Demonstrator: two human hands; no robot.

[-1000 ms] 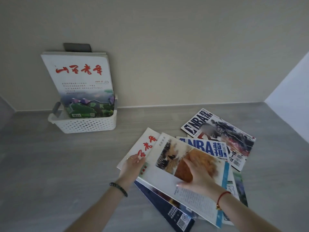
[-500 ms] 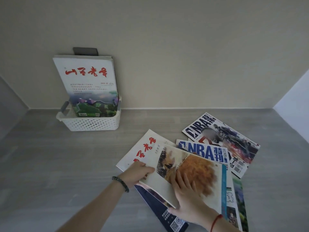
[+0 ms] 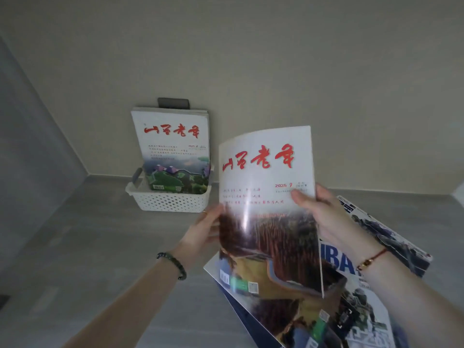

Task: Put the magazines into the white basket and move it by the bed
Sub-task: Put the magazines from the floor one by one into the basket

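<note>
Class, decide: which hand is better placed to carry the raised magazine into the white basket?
Left. The left hand grips the raised magazine on the edge facing the white basket; the right hand holds the far edge.

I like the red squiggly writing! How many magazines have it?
2: one magazine stands in the white basket, another is held up by both hands. Others may be hidden in the pile.

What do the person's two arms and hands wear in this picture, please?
Both forearms are bare, with no sleeves in view. The left wrist carries a bracelet of dark round beads. The right wrist carries a thin red string bracelet with small golden beads on it. The left hand seems to have a slim ring on one finger; the right hand shows none.
</note>
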